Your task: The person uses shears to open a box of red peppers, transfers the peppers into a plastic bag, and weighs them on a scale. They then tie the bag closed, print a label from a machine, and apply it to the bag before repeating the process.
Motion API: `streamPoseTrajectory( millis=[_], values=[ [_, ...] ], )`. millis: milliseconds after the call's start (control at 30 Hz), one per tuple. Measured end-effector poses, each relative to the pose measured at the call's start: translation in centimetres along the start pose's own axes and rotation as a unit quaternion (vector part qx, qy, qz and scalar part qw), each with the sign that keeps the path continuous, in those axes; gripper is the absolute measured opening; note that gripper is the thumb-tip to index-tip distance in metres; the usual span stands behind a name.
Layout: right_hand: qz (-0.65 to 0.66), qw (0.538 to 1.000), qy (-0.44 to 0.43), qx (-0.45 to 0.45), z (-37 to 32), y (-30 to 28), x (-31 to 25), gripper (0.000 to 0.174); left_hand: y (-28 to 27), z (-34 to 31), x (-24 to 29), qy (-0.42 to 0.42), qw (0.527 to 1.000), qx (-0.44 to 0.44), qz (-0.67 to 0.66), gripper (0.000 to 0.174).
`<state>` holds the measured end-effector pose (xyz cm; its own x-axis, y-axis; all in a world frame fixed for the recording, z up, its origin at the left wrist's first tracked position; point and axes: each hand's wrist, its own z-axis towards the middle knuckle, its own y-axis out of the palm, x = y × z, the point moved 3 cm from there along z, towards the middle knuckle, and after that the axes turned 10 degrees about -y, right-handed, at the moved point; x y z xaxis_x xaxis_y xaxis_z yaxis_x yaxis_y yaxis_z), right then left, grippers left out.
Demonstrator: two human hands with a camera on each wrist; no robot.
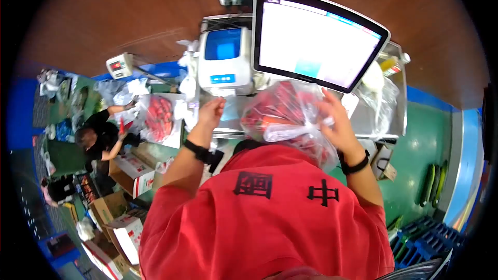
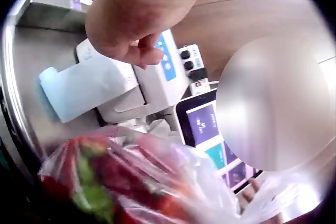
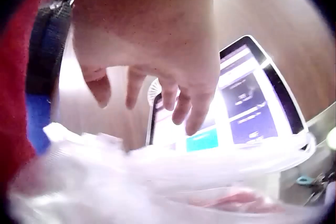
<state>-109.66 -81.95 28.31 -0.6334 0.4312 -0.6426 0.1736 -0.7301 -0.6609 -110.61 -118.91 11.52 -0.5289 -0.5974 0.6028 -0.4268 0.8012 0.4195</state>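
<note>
A clear plastic bag [image 1: 282, 109] of red produce lies against the counter's near edge, its gathered white top toward the right; green pieces show through the bag [image 2: 126, 176] in the left wrist view. Beside the white label printer [image 1: 224, 62], my left hand [image 1: 208, 116] hangs with curled fingers. The left wrist view has this hand [image 2: 136, 22] over the printer's front, near a pale strip [image 2: 89, 87]; nothing shows between its fingers. My right hand [image 1: 337, 124] hovers at the bag's gathered top. Its fingers [image 3: 197, 108] are spread and loosely bent in the right wrist view.
A large touch screen [image 1: 316, 41] stands behind the bag. More plastic bags [image 1: 377, 93] and bottles lie at the counter's right end. At the left, another person [image 1: 98, 137] works by a tray of red produce [image 1: 158, 116] and cardboard boxes [image 1: 129, 171].
</note>
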Motion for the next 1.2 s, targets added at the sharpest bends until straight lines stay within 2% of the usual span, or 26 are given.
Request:
streamPoseTrajectory(
  millis=[67, 100, 167, 200, 233, 267, 333, 400, 467, 533, 567, 600, 633, 667, 700, 733, 800, 833, 900, 933, 1000, 1033, 1067, 1133, 1167, 1200],
  values=[
    [-0.065, 0.985, -0.059, -0.151, 0.3, 1.0, -3.8, 0.045, -0.3, 0.8, -1.3, -0.024, 0.995, 0.073, -0.063, 0.009],
    [-0.061, 0.984, -0.065, -0.154, -0.3, 1.5, -3.7, 0.045, 0.4, 0.6, -1.4, -0.026, 0.993, 0.082, -0.081, 0.009],
    [-0.094, 0.979, 0.058, -0.173, -2.5, 2.6, -0.7, 0.048, 1.0, 0.9, -1.4, -0.025, 0.990, 0.093, -0.103, 0.009],
    [-0.093, 0.979, 0.054, -0.175, -3.6, 3.3, 0.8, 0.048, 0.9, 1.8, -1.5, -0.031, 0.988, 0.097, -0.117, 0.009],
    [0.035, 0.986, 0.151, -0.065, -5.0, 3.6, 3.2, 0.053, 0.9, 2.6, -1.6, -0.040, 0.985, 0.101, -0.131, 0.009],
    [0.162, 0.955, 0.245, 0.047, -6.5, 3.7, 5.6, 0.058, 1.2, 3.1, -1.5, -0.039, 0.985, 0.102, -0.134, 0.009],
    [0.213, 0.943, 0.249, 0.057, -6.2, 3.4, 6.4, 0.058, 1.5, 4.1, -1.2, -0.035, 0.981, 0.101, -0.163, 0.008],
    [0.268, 0.909, 0.311, 0.065, -6.3, 2.9, 6.6, 0.058, 1.4, 4.9, -1.0, -0.030, 0.983, 0.099, -0.150, 0.007],
    [0.260, 0.921, 0.282, 0.067, -7.2, 2.9, 7.1, 0.053, 1.7, 5.2, -1.0, -0.038, 0.980, 0.126, -0.146, 0.007],
    [0.160, 0.947, 0.278, -0.022, -8.4, 3.4, 8.7, 0.049, 0.9, 5.1, -1.6, 0.020, 0.985, 0.100, -0.137, 0.006],
    [0.183, 0.951, 0.249, 0.028, -7.9, 3.8, 8.4, 0.049, -0.2, 5.6, -1.3, 0.048, 0.991, 0.100, 0.068, 0.005],
    [0.211, 0.950, 0.218, 0.074, -7.3, 4.0, 7.5, 0.050, 2.1, 2.5, -0.5, 0.147, 0.981, 0.130, -0.007, 0.005],
    [0.225, 0.930, 0.290, 0.024, -7.3, 3.7, 7.1, 0.050, 2.5, 1.9, -0.7, 0.307, 0.948, 0.075, 0.028, 0.005],
    [0.230, 0.904, 0.361, -0.029, -7.4, 3.5, 6.7, 0.050, 5.3, -2.1, 0.4, 0.453, 0.819, 0.219, 0.277, 0.005],
    [0.229, 0.924, 0.307, -0.010, -7.0, 3.7, 6.1, 0.052, 7.5, -4.6, 0.4, 0.474, 0.785, 0.213, 0.339, 0.008],
    [0.224, 0.939, 0.259, 0.011, -6.7, 3.6, 5.5, 0.053, 9.3, -6.4, 0.5, 0.574, 0.666, 0.149, 0.452, 0.012],
    [0.188, 0.959, 0.209, -0.032, -5.9, 3.1, 3.5, 0.051, 11.9, -7.5, 0.1, 0.565, 0.576, -0.043, 0.590, 0.018],
    [0.146, 0.973, 0.166, -0.068, -5.7, 3.0, 2.7, 0.050, 11.3, -7.1, -0.7, 0.566, 0.576, -0.035, 0.589, 0.018],
    [0.062, 0.984, 0.137, -0.095, -6.4, 3.4, 3.8, 0.046, 9.8, -5.0, -3.9, 0.409, 0.567, -0.178, 0.692, 0.026],
    [-0.022, 0.986, 0.117, -0.115, -6.8, 3.8, 4.7, 0.043, 9.8, -5.4, -3.6, 0.413, 0.567, -0.173, 0.692, 0.026],
    [-0.069, 0.986, 0.110, -0.104, -7.2, 4.7, 5.6, 0.035, 9.8, -6.4, -3.1, 0.375, 0.664, -0.194, 0.616, 0.031],
    [-0.064, 0.981, 0.158, -0.091, -7.1, 4.8, 5.8, 0.032, 9.5, -6.3, -3.6, 0.366, 0.698, -0.144, 0.599, 0.044],
    [-0.059, 0.974, 0.204, -0.079, -6.7, 4.8, 5.9, 0.030, 9.9, -6.5, -4.1, 0.371, 0.701, -0.135, 0.594, 0.044],
    [-0.080, 0.984, 0.116, -0.112, -5.7, 4.7, 5.4, 0.030, 10.7, -6.7, -4.8, 0.410, 0.722, -0.093, 0.550, 0.060],
    [-0.089, 0.986, 0.096, -0.100, -6.2, 4.6, 5.9, 0.031, 11.0, -6.3, -5.9, 0.358, 0.713, -0.147, 0.585, 0.071],
    [-0.097, 0.989, 0.071, -0.090, -6.0, 4.3, 6.3, 0.033, 10.6, -6.1, -6.7, 0.366, 0.721, -0.125, 0.575, 0.071]
  ],
)
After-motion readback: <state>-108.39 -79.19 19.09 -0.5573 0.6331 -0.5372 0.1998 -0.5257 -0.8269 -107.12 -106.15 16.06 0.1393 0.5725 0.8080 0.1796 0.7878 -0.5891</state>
